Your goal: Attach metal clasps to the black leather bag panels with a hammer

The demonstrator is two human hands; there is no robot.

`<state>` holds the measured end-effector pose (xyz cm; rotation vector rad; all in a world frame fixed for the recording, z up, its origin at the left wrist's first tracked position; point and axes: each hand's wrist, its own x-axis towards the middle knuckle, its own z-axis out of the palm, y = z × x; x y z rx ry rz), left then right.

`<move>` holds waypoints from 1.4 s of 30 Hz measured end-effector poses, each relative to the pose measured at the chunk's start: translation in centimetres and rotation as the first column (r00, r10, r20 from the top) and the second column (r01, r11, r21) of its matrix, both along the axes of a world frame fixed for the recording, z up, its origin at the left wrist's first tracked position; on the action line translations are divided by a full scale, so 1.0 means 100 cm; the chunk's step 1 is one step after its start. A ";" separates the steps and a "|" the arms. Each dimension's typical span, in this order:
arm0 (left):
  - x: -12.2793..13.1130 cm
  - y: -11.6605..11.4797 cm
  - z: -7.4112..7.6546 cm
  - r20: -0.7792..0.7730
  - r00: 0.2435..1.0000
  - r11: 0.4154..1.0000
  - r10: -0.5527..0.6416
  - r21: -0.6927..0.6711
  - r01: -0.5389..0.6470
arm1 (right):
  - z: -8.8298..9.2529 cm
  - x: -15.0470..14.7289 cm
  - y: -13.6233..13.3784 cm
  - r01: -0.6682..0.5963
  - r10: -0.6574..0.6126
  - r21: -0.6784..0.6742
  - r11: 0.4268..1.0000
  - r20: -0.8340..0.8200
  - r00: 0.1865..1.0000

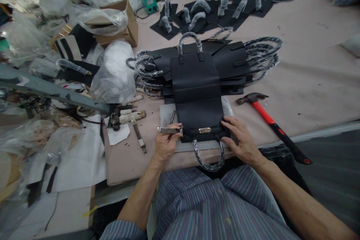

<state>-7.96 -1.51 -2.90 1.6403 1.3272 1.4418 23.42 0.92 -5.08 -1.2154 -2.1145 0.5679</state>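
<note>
A black leather bag piece with wrapped handles lies flat on a grey metal plate at the table's near edge. A gold clasp sits on its lower strap. My left hand is closed around a slim metal tool whose tip touches the bag's left edge. My right hand lies flat with fingers spread, pressing the bag's lower right corner. One wrapped handle hangs over the table edge between my hands.
A stack of similar black bags lies behind. A red-handled hammer rests at the right. Small tools lie to the left. Plastic bags, cardboard boxes and black handle pieces crowd the far and left table.
</note>
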 end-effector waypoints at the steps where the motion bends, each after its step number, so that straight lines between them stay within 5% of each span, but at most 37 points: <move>1: 0.000 0.000 0.000 -0.004 1.000 1.000 -0.004 0.004 0.004 | 0.000 0.000 0.000 0.001 -0.001 0.002 1.000 0.001 1.000; 42: 0.014 -0.002 -0.005 -0.318 0.946 0.992 0.067 0.121 -0.030 | -0.007 0.001 0.001 0.001 0.001 0.057 0.998 -0.042 0.999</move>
